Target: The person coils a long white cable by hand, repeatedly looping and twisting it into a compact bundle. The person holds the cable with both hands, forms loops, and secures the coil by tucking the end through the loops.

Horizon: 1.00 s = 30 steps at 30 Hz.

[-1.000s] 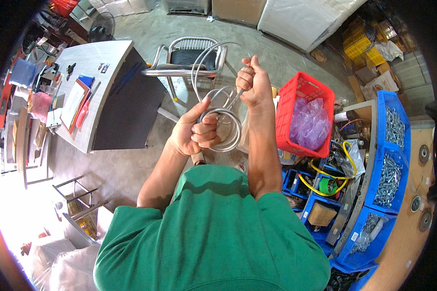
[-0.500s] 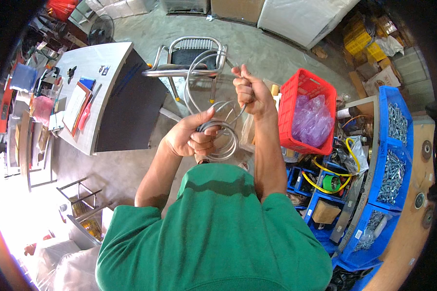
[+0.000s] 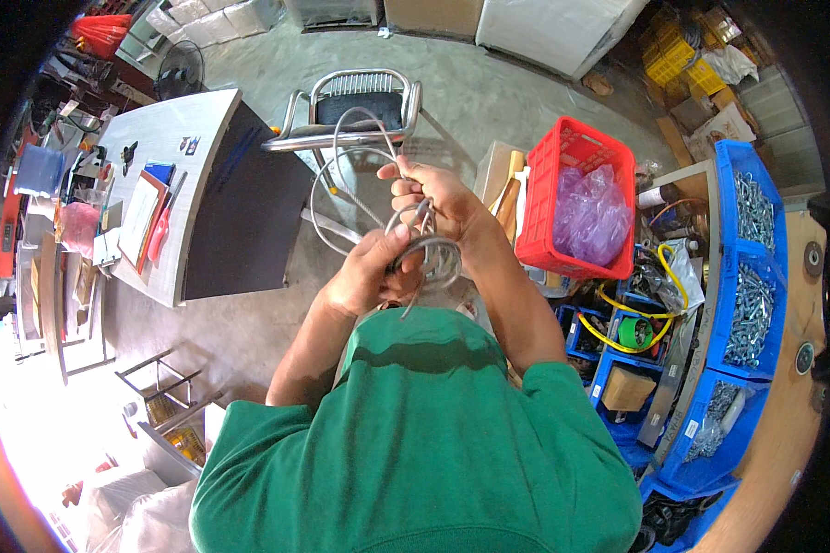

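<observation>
A grey cable (image 3: 338, 147) hangs in loose loops between my two hands in front of my chest. My left hand (image 3: 375, 269) is closed round the bundled part of the coil, its thumb pressed on top. Just above and to the right, my right hand (image 3: 431, 198) grips another stretch of the same cable with curled fingers. Large loops spread up and left of my right hand, toward the chair, while smaller turns bunch beside my left hand. One short piece points down toward my green shirt (image 3: 420, 415).
Ahead stands a metal-framed chair (image 3: 360, 106). A desk (image 3: 180, 138) with a clipboard and red-handled tool is at left. At right are a red crate (image 3: 535, 207) holding purple plastic, a yellow hose (image 3: 678, 276) and blue bins (image 3: 747, 323) of bolts. A fan (image 3: 181, 69) stands far left.
My right hand has come down and left, closer to my left hand. The big cable loops have shifted left and spread wider. Both hands keep their hold.
</observation>
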### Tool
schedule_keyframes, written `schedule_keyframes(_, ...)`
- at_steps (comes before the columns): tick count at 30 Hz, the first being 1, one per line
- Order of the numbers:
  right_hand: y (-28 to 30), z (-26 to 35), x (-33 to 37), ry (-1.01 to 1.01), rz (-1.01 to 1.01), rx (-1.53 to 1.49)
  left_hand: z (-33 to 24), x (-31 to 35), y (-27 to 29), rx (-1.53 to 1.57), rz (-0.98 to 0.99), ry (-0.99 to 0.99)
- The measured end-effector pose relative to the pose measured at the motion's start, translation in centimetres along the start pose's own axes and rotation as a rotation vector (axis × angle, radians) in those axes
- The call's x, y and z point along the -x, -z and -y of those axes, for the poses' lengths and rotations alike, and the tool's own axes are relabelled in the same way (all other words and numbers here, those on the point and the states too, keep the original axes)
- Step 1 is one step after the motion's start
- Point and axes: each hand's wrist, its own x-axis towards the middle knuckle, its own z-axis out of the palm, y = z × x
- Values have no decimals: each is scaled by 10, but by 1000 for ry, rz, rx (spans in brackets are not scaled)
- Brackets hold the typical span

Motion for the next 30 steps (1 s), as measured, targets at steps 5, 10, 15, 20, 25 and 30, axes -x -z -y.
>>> schedule_keyframes(5,-3,15,7,86,15,-49,8,7,4,-195,-184,-152)
schedule_keyframes(10,-26,3,23,330,-198,98,13,7,12,-125,-170,-241)
schedule_keyframes(15,-37,-19,39,224,-131,274,20,6,6,-278,-277,-233)
schedule_keyframes(20,-30,-8,52,267,-47,673,29,4,10,-337,-265,-218)
schedule_keyframes(25,-21,-19,64,330,-260,674,28,-4,17,-561,-394,-420)
schedule_keyframes(30,-15,-76,79,329,-313,533,18,-10,14,-719,-355,-542)
